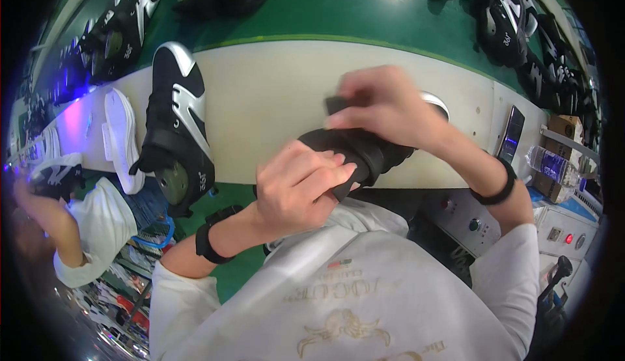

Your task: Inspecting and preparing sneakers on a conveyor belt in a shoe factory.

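A black shoe [372, 151] lies at the near edge of the pale bench, its silver-white toe showing beyond my right wrist. My left hand [294, 182] is closed on the heel and ankle end, fingers over the opening. Above the shoe, my right hand [385, 104], smeared by motion, pinches a small dark flat piece [336, 105]; whether it is a strap of the shoe or a loose piece, I cannot tell. To the left stands another black shoe [170, 110] with silver trim, and beside it a pair of white soles [120, 136].
Beyond the pale bench [260, 100], a green surface [312, 22] carries more black shoes [504, 26]. A phone [512, 130], a plastic bottle [553, 166] and a cardboard box [565, 126] are at the right, above a control box [563, 231]. A co-worker [101, 231] sits at the left.
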A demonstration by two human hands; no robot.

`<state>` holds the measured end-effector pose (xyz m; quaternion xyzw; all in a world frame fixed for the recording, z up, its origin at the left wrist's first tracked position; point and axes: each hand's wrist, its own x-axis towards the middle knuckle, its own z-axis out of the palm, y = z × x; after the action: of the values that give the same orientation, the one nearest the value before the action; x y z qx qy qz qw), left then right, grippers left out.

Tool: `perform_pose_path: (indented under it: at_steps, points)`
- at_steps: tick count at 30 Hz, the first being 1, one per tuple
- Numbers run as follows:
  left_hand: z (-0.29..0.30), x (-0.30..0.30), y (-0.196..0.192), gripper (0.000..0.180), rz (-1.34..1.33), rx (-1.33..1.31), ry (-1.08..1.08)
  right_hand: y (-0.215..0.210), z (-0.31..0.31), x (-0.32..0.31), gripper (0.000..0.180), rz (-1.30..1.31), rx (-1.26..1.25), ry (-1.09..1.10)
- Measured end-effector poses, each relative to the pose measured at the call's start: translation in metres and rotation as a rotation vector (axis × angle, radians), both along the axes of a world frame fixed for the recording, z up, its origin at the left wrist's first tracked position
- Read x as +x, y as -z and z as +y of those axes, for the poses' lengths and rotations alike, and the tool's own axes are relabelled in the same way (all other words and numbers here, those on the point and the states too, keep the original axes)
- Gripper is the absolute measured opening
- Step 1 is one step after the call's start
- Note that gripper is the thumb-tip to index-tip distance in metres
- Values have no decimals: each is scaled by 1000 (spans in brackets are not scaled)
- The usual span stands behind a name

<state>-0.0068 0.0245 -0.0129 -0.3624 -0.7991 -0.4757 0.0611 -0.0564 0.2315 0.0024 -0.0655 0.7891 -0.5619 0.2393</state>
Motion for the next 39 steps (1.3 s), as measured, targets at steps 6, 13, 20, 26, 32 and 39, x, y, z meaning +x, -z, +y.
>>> perform_pose_path:
  at_steps: [6, 13, 20, 26, 32, 39]
  points:
    - [3, 3, -5, 40, -2, -106, 9, 27, -16, -10, 26, -199, -10, -117]
    - [6, 5, -1, 44, 74, -230, 15, 74, -25, -39, 11, 216, 168, -1]
    - [44, -27, 3, 36, 80, -195, -448, 75, 147, -107, 63, 610, 590, 930]
    - [120, -151, -5, 12, 293, -83, -595, 134, 189, -162, 84, 378, 508, 941]
    - [88, -97, -2, 10, 185, -88, -291, 125, 185, -155, 62, 411, 455, 1206]
    - [40, -43, -15, 29, -46, -199, -208, -54, 187, -37, 33, 393, -89, 1020]
